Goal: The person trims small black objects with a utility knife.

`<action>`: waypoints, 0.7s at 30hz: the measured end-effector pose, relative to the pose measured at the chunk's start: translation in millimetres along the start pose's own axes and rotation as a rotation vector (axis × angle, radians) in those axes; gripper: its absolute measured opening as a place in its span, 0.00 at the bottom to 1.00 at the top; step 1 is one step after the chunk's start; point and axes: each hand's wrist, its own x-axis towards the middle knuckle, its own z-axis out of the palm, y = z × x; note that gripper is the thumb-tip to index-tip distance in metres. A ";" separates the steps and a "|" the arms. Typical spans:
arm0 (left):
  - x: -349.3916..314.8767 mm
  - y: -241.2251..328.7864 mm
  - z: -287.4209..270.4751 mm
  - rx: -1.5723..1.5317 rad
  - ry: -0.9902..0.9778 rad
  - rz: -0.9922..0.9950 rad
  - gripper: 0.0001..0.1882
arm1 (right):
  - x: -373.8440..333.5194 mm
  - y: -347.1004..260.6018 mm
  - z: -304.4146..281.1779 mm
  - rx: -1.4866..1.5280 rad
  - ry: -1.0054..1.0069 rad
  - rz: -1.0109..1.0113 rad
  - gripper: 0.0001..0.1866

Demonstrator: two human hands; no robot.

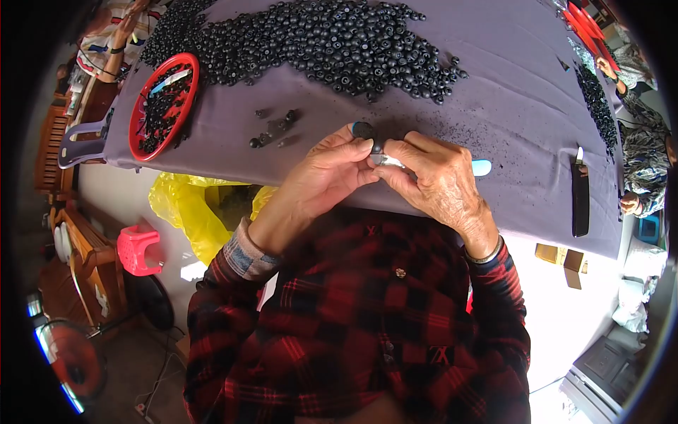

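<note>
My left hand point(328, 167) pinches a small round black part point(377, 145) between thumb and fingers, over the near edge of the table. Its index fingertip wears a blackened cover with a blue edge. My right hand point(438, 175) is closed around a small knife, whose light blue handle point(482, 167) sticks out past the palm. The knife's metal blade point(388, 161) lies against the black part, partly hidden by fingers. Several loose black parts point(274, 129) lie just left of my hands. Farther back spreads a large heap of similar black round parts point(346, 46).
A red basin point(134, 134) with black scraps stands on the purple-grey tablecloth point(515, 92). Black crumbs dot the cloth. A black-handled knife point(580, 198) lies at right. A yellow bag point(187, 212) hangs below the edge; a pink stool point(139, 251) stands left. Other people sit around.
</note>
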 end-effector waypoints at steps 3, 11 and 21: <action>-0.7 -3.7 -6.4 -0.007 -0.057 -0.029 0.05 | -0.3 2.6 -1.1 -0.007 -0.059 -0.013 0.09; -2.2 -3.4 -5.1 -0.029 -0.026 -0.054 0.04 | -1.0 7.1 1.9 0.070 -0.016 0.006 0.10; -1.3 -5.2 -1.0 -0.013 0.002 -0.064 0.04 | -2.8 12.5 1.0 0.284 -0.028 0.058 0.12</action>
